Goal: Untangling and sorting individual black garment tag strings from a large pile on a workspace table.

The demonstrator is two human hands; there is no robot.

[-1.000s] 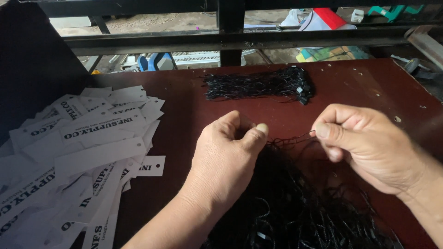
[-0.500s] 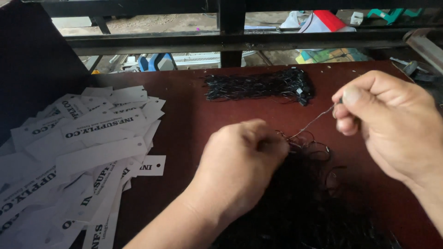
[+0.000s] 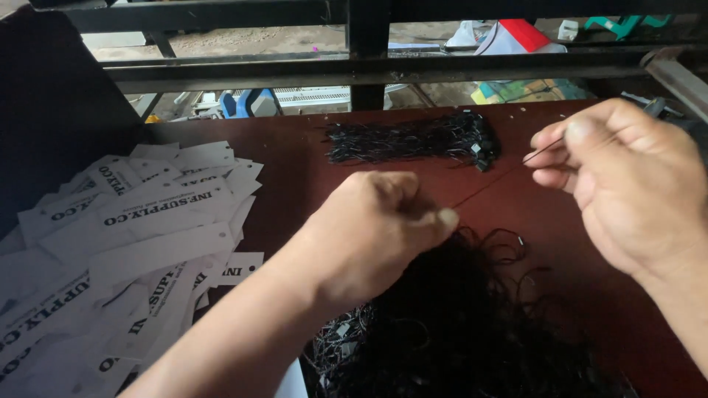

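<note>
Tangle of loose black cords (image 3: 472, 332) lies nearest me, its lower edge cut off. My left hand (image 3: 376, 228) presses closed upon it; beyond, my right hand (image 3: 627, 184) pinches one cord (image 3: 490, 184) taut. Farther still rests a tidy cord bundle (image 3: 413, 138).

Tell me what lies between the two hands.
In the head view, one thin black string stretches taut from the left hand to the right hand, over bare dark red tabletop.
</note>
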